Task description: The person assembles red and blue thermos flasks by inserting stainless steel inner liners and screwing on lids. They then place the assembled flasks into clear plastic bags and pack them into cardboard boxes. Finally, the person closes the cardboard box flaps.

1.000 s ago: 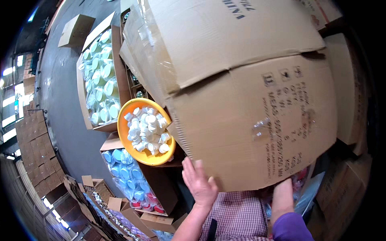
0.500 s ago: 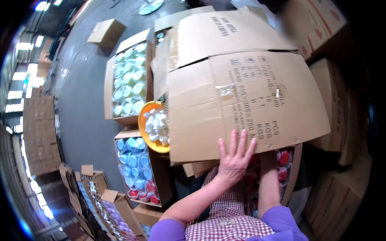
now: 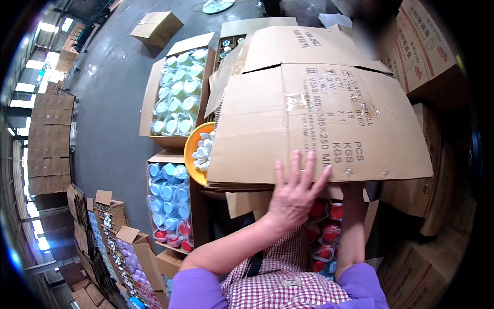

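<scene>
A stack of flattened cardboard cartons point(image 3: 257, 129) lies in front of me, its top sheet printed and its layered edges showing at the left. My left hand point(image 3: 294, 194) rests flat near the stack's front edge, fingers spread and pointing away from me. Under that same edge, farther right, goes my right forearm point(image 3: 352, 232); the right hand itself is hidden beneath the cardboard, so its grip does not show. Below the stack, between my arms, a carton holds bagged red-lidded containers point(image 3: 329, 233). A yellow bowl point(image 3: 190, 166) of small white pieces is partly covered by the stack's left edge.
To the left stand cartons of blue-lidded containers point(image 3: 169, 193) and pale green-lidded ones point(image 3: 180, 95). Closed cartons point(image 3: 424, 46) are piled at the right. Open cartons with purple-lidded items point(image 3: 131, 262) stand at lower left. A lone carton point(image 3: 157, 28) sits on the grey floor.
The view has shifted. The cardboard stack has moved away and slightly left, covering more of the yellow bowl. More red lids show below it. My left hand stays flat on top.
</scene>
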{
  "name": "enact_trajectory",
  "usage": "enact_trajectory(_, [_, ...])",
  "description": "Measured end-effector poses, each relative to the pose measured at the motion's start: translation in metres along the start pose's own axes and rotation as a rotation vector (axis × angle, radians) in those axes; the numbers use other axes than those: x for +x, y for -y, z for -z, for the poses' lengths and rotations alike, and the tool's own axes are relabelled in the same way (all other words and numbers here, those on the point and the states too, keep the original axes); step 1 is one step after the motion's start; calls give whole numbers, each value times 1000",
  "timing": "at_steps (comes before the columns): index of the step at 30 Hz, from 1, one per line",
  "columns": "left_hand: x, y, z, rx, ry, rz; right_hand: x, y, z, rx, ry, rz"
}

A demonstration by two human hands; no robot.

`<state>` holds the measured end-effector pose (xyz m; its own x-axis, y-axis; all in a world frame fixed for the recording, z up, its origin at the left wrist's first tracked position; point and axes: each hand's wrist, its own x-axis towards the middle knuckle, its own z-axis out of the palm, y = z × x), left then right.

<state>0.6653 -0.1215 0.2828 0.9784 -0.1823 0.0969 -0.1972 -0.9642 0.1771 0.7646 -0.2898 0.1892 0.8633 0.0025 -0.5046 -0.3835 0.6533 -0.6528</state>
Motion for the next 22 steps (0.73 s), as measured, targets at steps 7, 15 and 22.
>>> enact_trajectory(7, [-33, 74, 43, 222, -224, 128, -56, -2, -84, -31, 100, -54])
enact_trajectory(15, [-3, 143, 53, 238, -400, 149, -67, -3, -161, -101, 302, -41])
enact_trajectory(22, [-1, 186, 101, 111, -441, -70, -44, -29, -148, 52, 472, -50])
